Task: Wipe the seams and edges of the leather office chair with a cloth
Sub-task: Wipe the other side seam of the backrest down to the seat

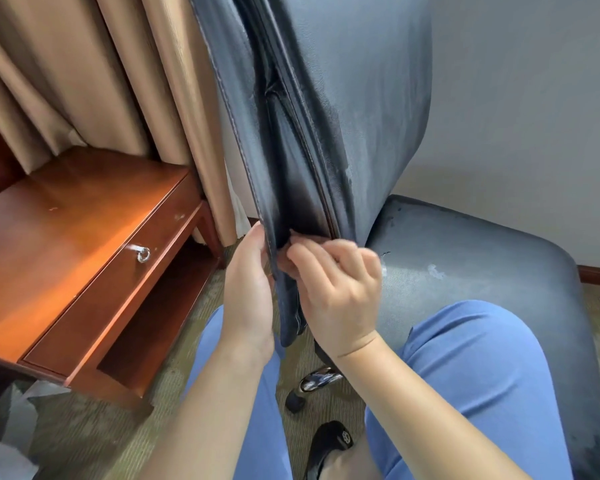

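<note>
Head view shows the chair's back edge seam (284, 161) running steeply up and away, its lower end between my hands. My left hand (248, 289) holds the outer flap aside; my right hand (336, 285), equally near, pinches into the gap. No cloth is visible.

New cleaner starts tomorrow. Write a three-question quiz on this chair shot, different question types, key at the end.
1. True or false: the left hand grips the outer stitched edge of the backrest.
2. The right hand works at: A the seat, B the backrest seam, C the wooden desk.
3. Fill in: no ____ for wiping is visible in either hand.

Key: 1 true; 2 B; 3 cloth.
</note>
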